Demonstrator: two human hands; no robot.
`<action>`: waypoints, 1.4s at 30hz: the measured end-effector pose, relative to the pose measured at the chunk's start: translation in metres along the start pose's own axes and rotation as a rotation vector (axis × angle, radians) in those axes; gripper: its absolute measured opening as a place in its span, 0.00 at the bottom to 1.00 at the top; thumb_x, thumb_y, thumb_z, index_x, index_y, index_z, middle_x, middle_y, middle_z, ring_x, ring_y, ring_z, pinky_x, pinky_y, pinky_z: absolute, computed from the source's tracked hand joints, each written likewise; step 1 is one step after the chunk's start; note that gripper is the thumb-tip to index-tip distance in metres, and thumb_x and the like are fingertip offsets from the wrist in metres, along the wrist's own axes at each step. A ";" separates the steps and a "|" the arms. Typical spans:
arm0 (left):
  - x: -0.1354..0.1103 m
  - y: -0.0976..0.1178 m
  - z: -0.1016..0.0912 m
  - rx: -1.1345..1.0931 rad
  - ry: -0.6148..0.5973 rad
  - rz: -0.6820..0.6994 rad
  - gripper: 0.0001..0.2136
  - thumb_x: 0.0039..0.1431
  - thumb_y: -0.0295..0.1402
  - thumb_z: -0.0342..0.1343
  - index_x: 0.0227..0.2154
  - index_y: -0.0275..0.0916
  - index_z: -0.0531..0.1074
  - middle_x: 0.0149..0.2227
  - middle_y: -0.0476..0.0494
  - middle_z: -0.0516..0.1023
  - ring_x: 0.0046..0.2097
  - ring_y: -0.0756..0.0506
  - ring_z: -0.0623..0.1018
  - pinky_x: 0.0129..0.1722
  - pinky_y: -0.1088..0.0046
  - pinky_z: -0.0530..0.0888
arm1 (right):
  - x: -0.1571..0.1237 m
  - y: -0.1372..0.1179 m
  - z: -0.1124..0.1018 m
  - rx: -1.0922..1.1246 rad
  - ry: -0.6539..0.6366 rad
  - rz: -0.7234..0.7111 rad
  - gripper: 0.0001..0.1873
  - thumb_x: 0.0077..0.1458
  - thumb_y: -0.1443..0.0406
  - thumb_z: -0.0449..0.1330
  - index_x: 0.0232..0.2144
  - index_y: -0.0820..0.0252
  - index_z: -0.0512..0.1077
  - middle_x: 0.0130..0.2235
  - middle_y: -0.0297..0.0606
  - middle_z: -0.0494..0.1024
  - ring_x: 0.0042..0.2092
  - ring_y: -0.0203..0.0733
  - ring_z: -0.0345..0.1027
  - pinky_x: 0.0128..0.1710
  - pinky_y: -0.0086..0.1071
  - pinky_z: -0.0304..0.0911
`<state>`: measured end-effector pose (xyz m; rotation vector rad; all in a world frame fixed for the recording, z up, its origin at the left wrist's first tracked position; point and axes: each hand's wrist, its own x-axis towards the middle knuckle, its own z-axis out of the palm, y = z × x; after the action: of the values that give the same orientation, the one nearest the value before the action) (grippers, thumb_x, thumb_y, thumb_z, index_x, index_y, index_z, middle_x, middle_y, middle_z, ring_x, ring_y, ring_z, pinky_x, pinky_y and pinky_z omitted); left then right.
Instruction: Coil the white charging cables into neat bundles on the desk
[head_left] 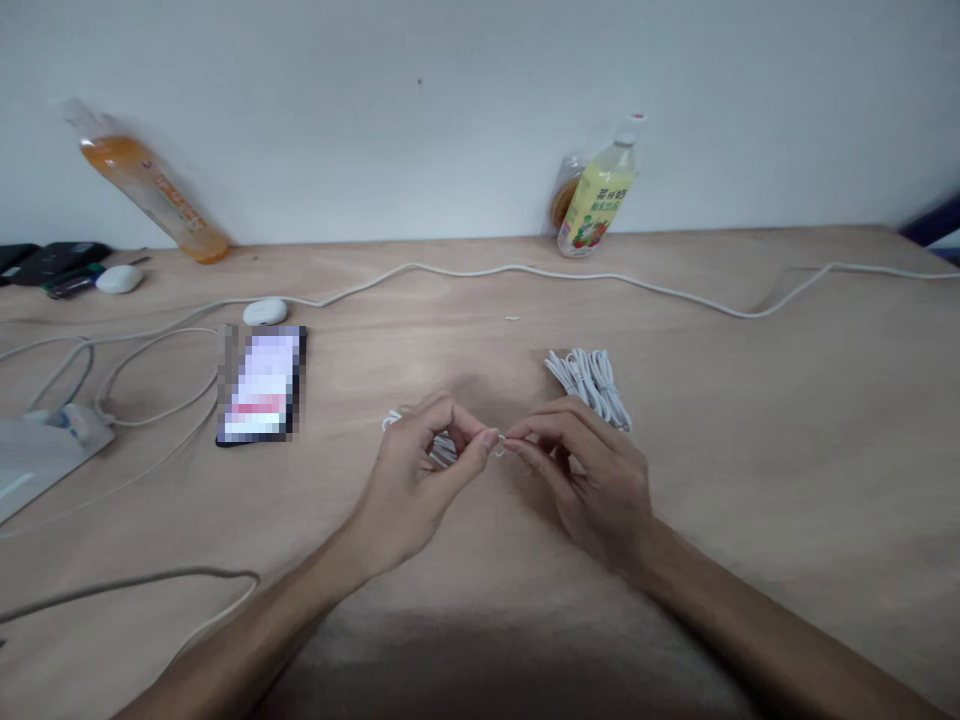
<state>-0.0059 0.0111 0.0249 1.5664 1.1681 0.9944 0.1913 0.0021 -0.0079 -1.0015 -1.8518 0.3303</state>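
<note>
Both my hands meet over the middle of a wooden table (750, 450). My left hand (416, 480) is closed around a small bundle of white cable (442, 450), with thumb and forefinger pinched. My right hand (592, 480) pinches a thin white tie (501, 447) between the two hands' fingertips. A second coiled bundle of white cable (592, 385) lies on the table just behind my right hand, untouched.
A phone (262, 385) lies left of centre with a white earbud case (264, 311) behind it. A long white cord (525, 272) crosses the table. Two bottles (600, 195) (154, 185) lean at the wall. A power strip (71, 425) and cords sit at far left.
</note>
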 end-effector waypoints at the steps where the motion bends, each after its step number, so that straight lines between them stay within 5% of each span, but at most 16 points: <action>1: 0.000 0.000 0.000 -0.004 0.001 0.000 0.12 0.67 0.37 0.63 0.27 0.41 0.77 0.28 0.49 0.76 0.31 0.47 0.73 0.32 0.69 0.66 | 0.000 0.000 0.000 -0.012 -0.007 -0.012 0.07 0.71 0.71 0.63 0.40 0.55 0.78 0.36 0.35 0.83 0.31 0.37 0.74 0.30 0.31 0.70; 4: -0.001 -0.001 0.001 0.022 0.006 0.030 0.12 0.68 0.37 0.63 0.27 0.42 0.76 0.29 0.49 0.75 0.32 0.47 0.72 0.32 0.70 0.66 | 0.002 -0.003 0.000 -0.004 -0.044 0.007 0.08 0.72 0.70 0.61 0.39 0.55 0.77 0.35 0.35 0.83 0.32 0.39 0.75 0.33 0.32 0.71; 11: -0.001 -0.004 -0.002 0.166 -0.028 0.157 0.10 0.69 0.32 0.61 0.29 0.41 0.75 0.31 0.49 0.75 0.31 0.48 0.70 0.31 0.70 0.65 | 0.009 -0.008 -0.006 0.322 -0.267 0.436 0.09 0.71 0.64 0.60 0.34 0.56 0.74 0.28 0.30 0.75 0.27 0.36 0.68 0.26 0.28 0.64; 15: -0.001 -0.008 -0.004 0.159 -0.083 0.154 0.10 0.70 0.32 0.60 0.30 0.41 0.75 0.32 0.49 0.75 0.31 0.49 0.70 0.33 0.70 0.66 | 0.012 -0.005 -0.009 0.473 -0.356 0.498 0.11 0.72 0.62 0.59 0.34 0.56 0.73 0.28 0.28 0.71 0.26 0.35 0.65 0.24 0.26 0.62; 23: 0.003 -0.006 -0.005 0.037 -0.096 0.005 0.11 0.66 0.36 0.62 0.27 0.41 0.75 0.29 0.49 0.76 0.31 0.48 0.71 0.31 0.70 0.64 | 0.013 0.000 -0.014 0.302 -0.360 0.352 0.09 0.72 0.64 0.60 0.37 0.55 0.76 0.30 0.30 0.78 0.28 0.36 0.70 0.27 0.27 0.65; 33: 0.002 -0.002 -0.002 -0.110 -0.079 -0.090 0.12 0.64 0.39 0.63 0.26 0.41 0.75 0.29 0.48 0.76 0.32 0.47 0.71 0.32 0.69 0.65 | 0.002 0.005 -0.008 -0.154 -0.058 -0.223 0.06 0.70 0.72 0.63 0.45 0.56 0.78 0.39 0.39 0.85 0.35 0.39 0.80 0.33 0.31 0.75; 42: 0.002 -0.001 -0.002 -0.159 -0.074 -0.105 0.12 0.64 0.38 0.64 0.26 0.41 0.73 0.27 0.50 0.72 0.30 0.48 0.68 0.31 0.70 0.64 | -0.002 0.010 -0.015 -0.256 -0.053 -0.338 0.13 0.74 0.74 0.57 0.49 0.57 0.80 0.42 0.42 0.86 0.40 0.40 0.81 0.36 0.32 0.76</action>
<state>-0.0073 0.0139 0.0244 1.3911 1.0820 0.9292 0.2093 0.0041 -0.0078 -0.8321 -2.1075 -0.0859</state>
